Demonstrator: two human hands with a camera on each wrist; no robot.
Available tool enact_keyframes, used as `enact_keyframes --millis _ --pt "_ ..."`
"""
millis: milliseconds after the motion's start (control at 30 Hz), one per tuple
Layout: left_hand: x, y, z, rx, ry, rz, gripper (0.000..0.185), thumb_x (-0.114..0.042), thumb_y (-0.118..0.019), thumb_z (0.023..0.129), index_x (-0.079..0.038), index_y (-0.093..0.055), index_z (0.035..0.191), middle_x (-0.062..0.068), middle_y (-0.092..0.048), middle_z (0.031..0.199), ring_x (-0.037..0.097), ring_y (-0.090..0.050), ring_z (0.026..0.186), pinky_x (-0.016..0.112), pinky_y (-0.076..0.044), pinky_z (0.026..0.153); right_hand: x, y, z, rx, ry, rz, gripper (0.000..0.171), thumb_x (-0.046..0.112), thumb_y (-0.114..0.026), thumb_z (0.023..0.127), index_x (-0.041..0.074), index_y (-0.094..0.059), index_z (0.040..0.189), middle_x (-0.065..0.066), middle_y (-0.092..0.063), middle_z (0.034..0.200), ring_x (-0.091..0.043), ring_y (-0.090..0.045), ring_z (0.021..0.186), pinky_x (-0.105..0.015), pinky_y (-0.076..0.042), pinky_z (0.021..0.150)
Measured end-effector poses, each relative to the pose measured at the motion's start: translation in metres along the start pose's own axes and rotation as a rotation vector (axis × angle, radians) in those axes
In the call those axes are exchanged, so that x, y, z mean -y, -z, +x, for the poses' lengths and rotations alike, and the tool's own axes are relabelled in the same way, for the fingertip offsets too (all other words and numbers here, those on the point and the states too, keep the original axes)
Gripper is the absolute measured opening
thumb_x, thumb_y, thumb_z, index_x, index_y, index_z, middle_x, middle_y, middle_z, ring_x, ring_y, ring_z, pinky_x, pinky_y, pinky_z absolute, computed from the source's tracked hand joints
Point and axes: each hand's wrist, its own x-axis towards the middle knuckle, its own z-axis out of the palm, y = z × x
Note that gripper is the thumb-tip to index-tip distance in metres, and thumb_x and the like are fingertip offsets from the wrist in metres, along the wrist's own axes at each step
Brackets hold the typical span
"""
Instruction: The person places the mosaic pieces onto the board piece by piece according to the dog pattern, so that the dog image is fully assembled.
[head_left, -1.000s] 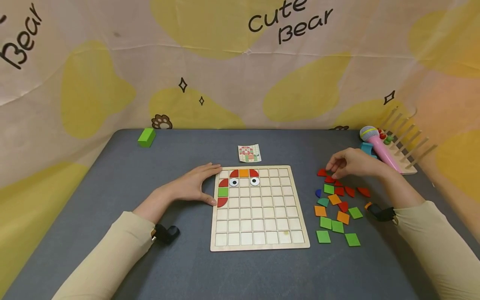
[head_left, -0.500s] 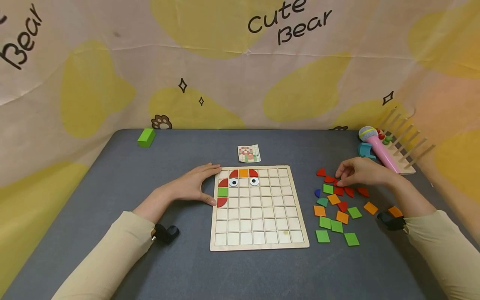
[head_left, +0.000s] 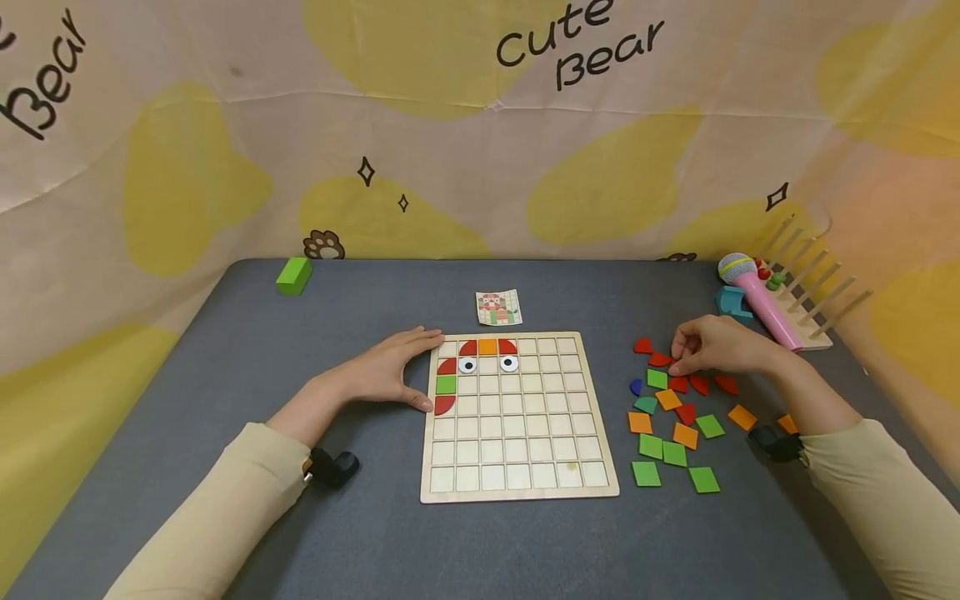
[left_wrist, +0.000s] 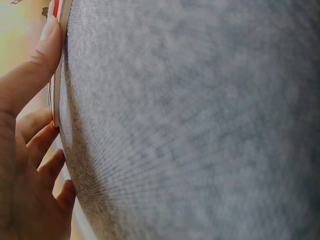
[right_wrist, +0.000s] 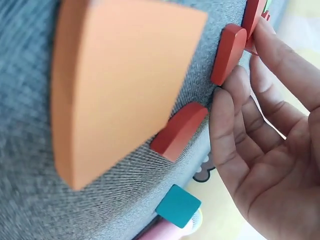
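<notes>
Left hand (head_left: 382,375) flat and relaxed on the worktop (head_left: 300,367), thumb and fingertips touching the left edge of the wooden grid board (head_left: 517,467). Right hand (head_left: 716,346) with fingers curled down among the loose red pieces (head_left: 678,383), fingertips on them; cannot tell whether one is actually pinched. More green and orange tiles (head_left: 675,454) scattered just nearer than that hand. Pink toy microphone (head_left: 757,304) just beyond its wrist. Small pattern card (head_left: 498,307) beyond the board.
</notes>
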Motion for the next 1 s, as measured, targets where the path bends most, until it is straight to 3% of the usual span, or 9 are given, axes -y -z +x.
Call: enact_keyframes --millis 433,667,1000 --pt "0.001 0.000 0.000 0.005 -0.003 0.009 0.106 -0.050 -0.084 0.072 -0.012 -0.032 0.155 0.009 -0.030 0.164 0.036 -0.017 0.155 0.060 -0.022 0.122 0.020 0.002 0.001 -0.036 0.072 -0.007 0.023 0.025 -0.081 0.080 0.016 -0.061 0.075 0.004 -0.057 0.067 -0.007 -0.050 0.057 -0.022 -0.042 0.056" --pt "0.000 0.002 0.001 0.010 -0.008 0.007 0.106 -0.050 -0.084 0.072 -0.011 -0.032 0.155 0.009 -0.029 0.164 0.036 -0.016 0.155 0.060 -0.021 0.122 0.057 -0.008 0.014 -0.107 0.087 0.044 0.018 0.022 -0.082 0.080 0.017 -0.065 0.081 0.004 -0.065 0.071 -0.010 -0.057 0.063 -0.023 -0.048 0.060" --pt "0.000 0.002 0.000 0.013 0.003 0.009 0.106 -0.050 -0.083 0.072 -0.012 -0.031 0.156 0.009 -0.029 0.164 0.035 -0.016 0.156 0.060 -0.021 0.123 0.112 -0.029 0.051 -0.162 0.240 0.108 0.007 0.017 -0.080 0.083 0.019 -0.073 0.084 0.004 -0.073 0.080 -0.010 -0.064 0.072 -0.021 -0.052 0.066"
